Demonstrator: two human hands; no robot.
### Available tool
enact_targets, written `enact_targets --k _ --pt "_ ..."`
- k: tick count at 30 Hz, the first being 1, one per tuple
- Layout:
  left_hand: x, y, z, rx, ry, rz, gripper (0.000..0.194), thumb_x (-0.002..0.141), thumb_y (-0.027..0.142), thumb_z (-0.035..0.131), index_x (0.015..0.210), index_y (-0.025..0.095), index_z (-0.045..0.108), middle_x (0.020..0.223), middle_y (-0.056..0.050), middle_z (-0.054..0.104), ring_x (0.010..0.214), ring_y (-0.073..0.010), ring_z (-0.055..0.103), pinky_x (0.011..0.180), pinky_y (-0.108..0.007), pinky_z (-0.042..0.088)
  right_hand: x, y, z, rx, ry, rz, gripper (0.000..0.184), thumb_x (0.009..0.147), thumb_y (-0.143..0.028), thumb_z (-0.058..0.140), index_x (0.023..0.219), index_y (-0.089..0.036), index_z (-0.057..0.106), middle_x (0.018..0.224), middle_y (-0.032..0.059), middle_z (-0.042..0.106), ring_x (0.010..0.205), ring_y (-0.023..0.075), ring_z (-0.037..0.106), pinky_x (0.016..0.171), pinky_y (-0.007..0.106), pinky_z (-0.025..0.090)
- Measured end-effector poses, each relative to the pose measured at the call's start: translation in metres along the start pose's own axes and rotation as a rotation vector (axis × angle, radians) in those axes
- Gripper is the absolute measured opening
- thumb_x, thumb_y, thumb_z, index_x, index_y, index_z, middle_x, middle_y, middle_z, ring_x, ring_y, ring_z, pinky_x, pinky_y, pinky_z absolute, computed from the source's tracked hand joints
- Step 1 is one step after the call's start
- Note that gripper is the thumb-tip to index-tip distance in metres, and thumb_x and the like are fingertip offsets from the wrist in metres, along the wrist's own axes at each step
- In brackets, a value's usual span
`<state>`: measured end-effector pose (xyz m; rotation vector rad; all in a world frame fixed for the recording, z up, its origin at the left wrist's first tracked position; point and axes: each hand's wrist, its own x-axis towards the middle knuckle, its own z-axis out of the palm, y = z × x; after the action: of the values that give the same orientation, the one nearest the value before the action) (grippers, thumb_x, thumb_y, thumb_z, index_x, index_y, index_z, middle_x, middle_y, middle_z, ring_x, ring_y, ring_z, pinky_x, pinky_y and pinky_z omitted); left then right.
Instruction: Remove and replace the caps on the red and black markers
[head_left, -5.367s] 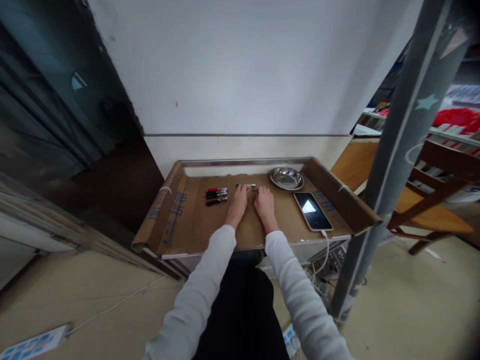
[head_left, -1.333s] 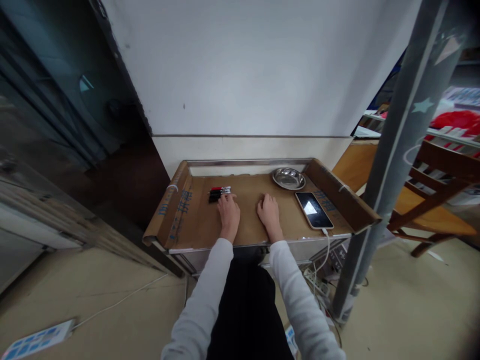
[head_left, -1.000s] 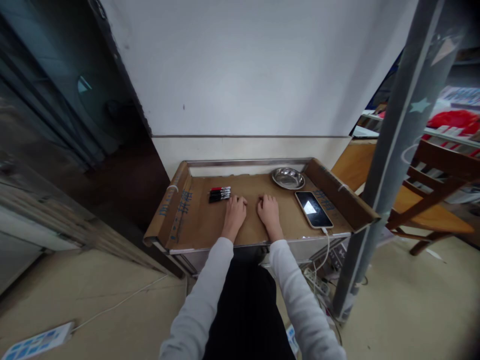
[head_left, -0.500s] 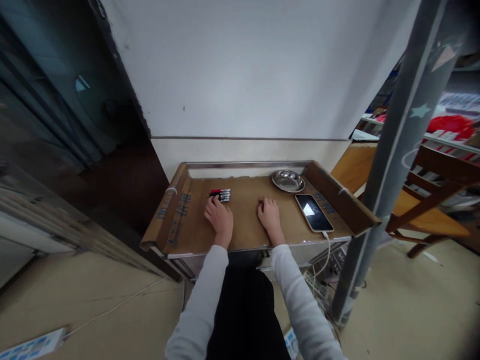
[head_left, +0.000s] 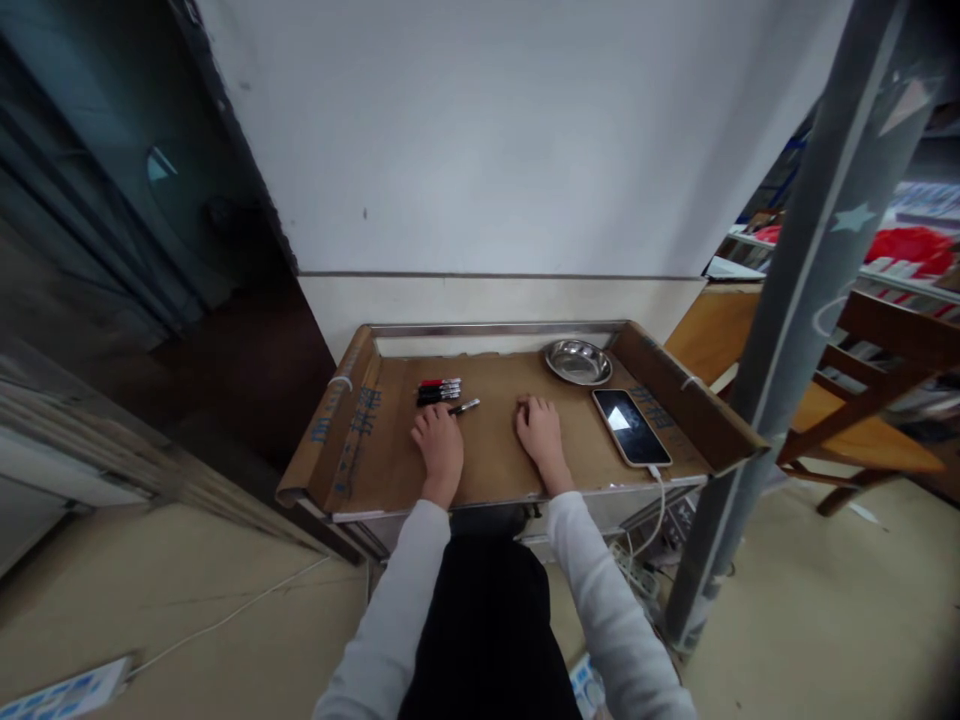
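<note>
Pen [head_left: 465,407] juts rightward from curled left hand [head_left: 438,441], pinched at 1 end, likely a pick-out step, next move needing steady grip; right hand [head_left: 539,430] half-curled, hold unclear.

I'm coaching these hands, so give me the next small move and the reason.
Probably slide the pen over to the right hand. It sticks out from the left hand, pointing roughly that way and slanted relative to the other pens, and the right hand rests nearby with nothing visible in it.
</note>
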<state>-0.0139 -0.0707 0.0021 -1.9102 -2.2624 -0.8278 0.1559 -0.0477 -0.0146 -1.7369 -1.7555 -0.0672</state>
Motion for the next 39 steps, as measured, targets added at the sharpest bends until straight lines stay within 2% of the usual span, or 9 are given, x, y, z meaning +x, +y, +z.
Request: enact_targets --k 2,5,8,11,15,24,29,34,39 --pt "0.004 0.000 0.004 -0.120 -0.049 0.103 0.020 0.088 0.022 0.039 0.101 0.017 0.053 0.102 -0.012 0.054 0.097 -0.0266 0.049 0.082 -0.043 0.041 0.003 -0.002 0.000 0.111 0.011 0.022 0.023 0.086 -0.024 0.040 0.094 -0.014 0.059 0.096 0.0127 0.063 0.091 0.0224 0.052 0.083 0.036 0.036" --pt "0.015 0.005 0.012 -0.386 -0.102 0.271 0.017 0.089 0.021 0.040 0.099 0.017 0.053 0.101 -0.010 0.055 0.096 -0.0211 0.052 0.085 -0.037 0.043 0.011 -0.004 0.001 0.495 0.017 0.050 0.029 0.088 -0.034 0.038 0.099 -0.016 0.058 0.101 0.0096 0.063 0.092 0.0197 0.054 0.084 0.034 0.039" --pt "0.030 0.018 0.022 -0.596 -0.124 0.405 0.016 0.089 0.020 0.040 0.098 0.019 0.053 0.099 -0.006 0.056 0.096 -0.0169 0.054 0.088 -0.033 0.043 0.023 -0.005 0.003 0.942 -0.067 0.174 0.032 0.084 -0.041 0.042 0.097 -0.019 0.060 0.093 0.0048 0.064 0.078 0.0151 0.058 0.070 0.028 0.045" --pt "0.044 0.031 0.030 -0.766 -0.081 0.417 0.019 0.087 0.022 0.046 0.105 0.019 0.049 0.103 -0.007 0.057 0.097 -0.0154 0.056 0.086 -0.031 0.046 0.036 -0.003 0.004 1.328 -0.175 0.368 0.023 0.076 -0.036 0.055 0.090 -0.019 0.063 0.077 -0.0005 0.064 0.059 0.0100 0.056 0.056 0.022 0.045" --pt "0.055 0.039 0.033 -0.948 0.017 0.344 0.032 0.086 0.026 0.049 0.116 0.019 0.042 0.104 -0.008 0.059 0.093 -0.0142 0.059 0.083 -0.031 0.049 0.049 0.002 0.003 1.671 -0.327 0.593 0.015 0.074 -0.020 0.058 0.087 -0.019 0.065 0.070 -0.0019 0.064 0.059 0.0072 0.058 0.061 0.018 0.049" --pt "0.050 0.039 0.034 -0.931 -0.019 0.519 0.032 0.085 0.032 0.051 0.113 0.019 0.046 0.098 -0.006 0.060 0.088 -0.0135 0.061 0.082 -0.030 0.050 0.048 0.003 0.014 1.719 -0.507 0.593 0.011 0.080 -0.017 0.051 0.077 -0.016 0.062 0.069 0.0017 0.067 0.065 0.0109 0.063 0.071 0.024 0.054" --pt "0.052 0.040 0.033 -0.992 0.064 0.342 0.029 0.084 0.032 0.052 0.108 0.018 0.043 0.097 -0.007 0.058 0.087 -0.0136 0.060 0.077 -0.028 0.050 0.048 0.002 0.007 1.753 -0.559 0.570 0.017 0.081 -0.017 0.048 0.084 -0.014 0.064 0.077 0.0045 0.069 0.072 0.0119 0.065 0.073 0.024 0.055" --pt "0.059 0.035 0.028 -1.035 0.152 0.174 0.026 0.087 0.030 0.046 0.110 0.020 0.043 0.098 -0.006 0.058 0.086 -0.0129 0.058 0.075 -0.026 0.048 0.049 0.003 0.003 1.792 -0.488 0.574 0.016 0.078 -0.013 0.052 0.088 -0.015 0.065 0.088 0.0042 0.069 0.080 0.0103 0.065 0.077 0.020 0.054" --pt "0.064 0.029 0.034 -0.958 0.135 0.059 0.018 0.085 0.024 0.045 0.103 0.019 0.047 0.092 -0.005 0.059 0.080 -0.0126 0.057 0.073 -0.025 0.046 0.048 0.007 0.010 1.753 -0.351 0.562 0.016 0.072 -0.010 0.059 0.086 -0.016 0.066 0.089 0.0030 0.068 0.084 0.0097 0.064 0.084 0.019 0.052"
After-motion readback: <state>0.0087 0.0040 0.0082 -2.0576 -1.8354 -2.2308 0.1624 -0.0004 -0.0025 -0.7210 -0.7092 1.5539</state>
